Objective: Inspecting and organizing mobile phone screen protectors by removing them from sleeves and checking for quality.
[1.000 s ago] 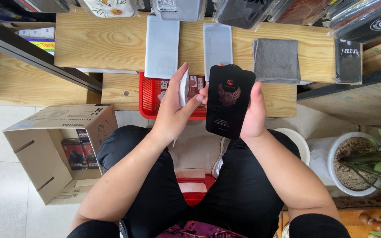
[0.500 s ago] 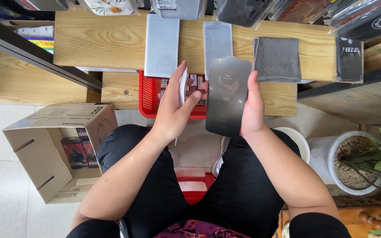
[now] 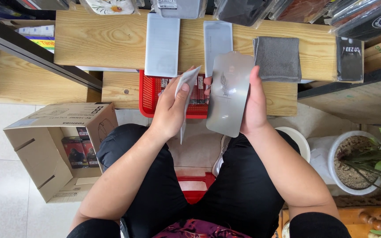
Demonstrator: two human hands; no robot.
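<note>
My right hand [image 3: 254, 103] holds a flat phone-shaped panel [image 3: 229, 93] upright in front of me; its facing side is a glossy grey with a small leaf mark. My left hand [image 3: 171, 108] pinches a thin white sheet or wrapper [image 3: 186, 94] by its edge, just left of the panel and not touching it. Both hands hover above a red plastic basket [image 3: 148, 98] that stands on a low wooden bench [image 3: 115, 90]. Two pale flat rectangular pieces [image 3: 162, 44] lie side by side on the upper wooden shelf [image 3: 93, 39] behind my hands.
A grey folded cloth [image 3: 278, 57] and a small black packet [image 3: 349, 59] lie on the shelf to the right. An open cardboard box [image 3: 51, 150] with packages stands on the floor at left. A white plant pot [image 3: 353, 161] stands at right, a white bucket [image 3: 298, 141] beside my knee.
The panel was turned in my right hand: its dark printed side faced me a second ago, now a glossy grey side does. My left hand lowered slightly, and the white sheet shows more fully.
</note>
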